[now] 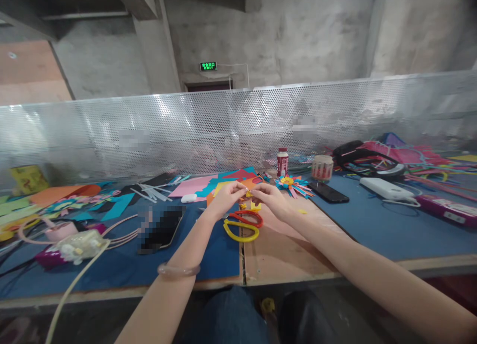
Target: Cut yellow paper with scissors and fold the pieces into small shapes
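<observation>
Both my hands meet above the middle of the table. My left hand (228,196) and my right hand (270,197) pinch a small piece of paper (249,189) between their fingertips; its colour is hard to make out. Small yellow paper scraps (255,206) lie just under the hands. Scissors with red and yellow handles (243,225) lie on the table right below my wrists. A clear bangle (178,270) sits on my left forearm.
A finished paper flower (292,184) lies beyond my right hand, next to a red bottle (282,161), a tape roll (322,167) and a dark phone (328,191). Coloured paper sheets (201,186) spread at the back left. A perforated metal screen (238,125) closes the far edge.
</observation>
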Motion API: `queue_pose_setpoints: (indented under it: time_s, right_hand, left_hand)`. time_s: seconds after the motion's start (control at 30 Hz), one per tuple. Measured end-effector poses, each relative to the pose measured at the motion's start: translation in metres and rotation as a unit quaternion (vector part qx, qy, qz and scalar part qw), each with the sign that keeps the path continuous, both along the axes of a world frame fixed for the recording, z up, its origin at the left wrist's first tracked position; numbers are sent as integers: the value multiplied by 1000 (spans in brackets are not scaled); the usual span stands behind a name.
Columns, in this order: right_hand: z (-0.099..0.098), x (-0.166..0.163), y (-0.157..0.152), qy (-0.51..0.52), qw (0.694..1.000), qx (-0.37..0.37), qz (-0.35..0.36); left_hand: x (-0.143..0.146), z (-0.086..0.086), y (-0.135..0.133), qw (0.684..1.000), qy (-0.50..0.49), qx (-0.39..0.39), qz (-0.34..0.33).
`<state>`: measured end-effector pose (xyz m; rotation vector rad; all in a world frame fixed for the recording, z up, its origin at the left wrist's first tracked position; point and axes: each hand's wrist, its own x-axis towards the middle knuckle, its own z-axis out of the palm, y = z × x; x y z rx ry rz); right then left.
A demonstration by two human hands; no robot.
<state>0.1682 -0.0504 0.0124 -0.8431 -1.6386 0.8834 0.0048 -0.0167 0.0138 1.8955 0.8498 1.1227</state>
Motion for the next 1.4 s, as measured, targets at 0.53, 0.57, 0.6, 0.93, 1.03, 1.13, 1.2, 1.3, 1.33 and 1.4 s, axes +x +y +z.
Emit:
queue_pose_setpoints:
  time_s: [0.53, 0.57, 0.6, 0.93, 1.03, 1.13, 1.2, 1.3, 1.33, 1.4]
  right_hand:
    - [-2, 0, 2, -17, 1000, 15, -4]
    - [-3, 0, 4, -12, 1000, 13, 0]
    - [-5, 0, 6, -6, 1000, 11, 6]
    - [-14, 3, 17, 46, 997, 13, 57]
    - [-15, 3, 18, 49, 997, 15, 59]
    - [-16, 3, 19, 46, 997, 18, 57]
    - [-17, 3, 20, 47, 997, 21, 55]
    - [-17, 3, 21, 52, 997, 20, 58]
    - [-17, 3, 21, 55, 997, 19, 59]
    - [-16, 3, 20, 60, 996, 15, 59]
  left_hand:
    - [0, 0, -1, 1000, 13, 8, 7]
    - [0, 0, -1, 1000, 13, 8, 7]
    - [0, 1, -2, 1000, 12, 9, 6]
    - [1, 5, -7, 1000, 15, 23, 0]
    - [1, 5, -7, 999, 15, 29, -2]
    - [1, 5, -7, 999, 13, 33, -8]
    - [1, 5, -7, 999, 15, 32, -9]
    - [1, 6, -8, 999, 17, 31, -5]
    - [1, 7, -8, 999, 19, 31, -3]
    - [1, 8, -9, 999, 24, 34, 1]
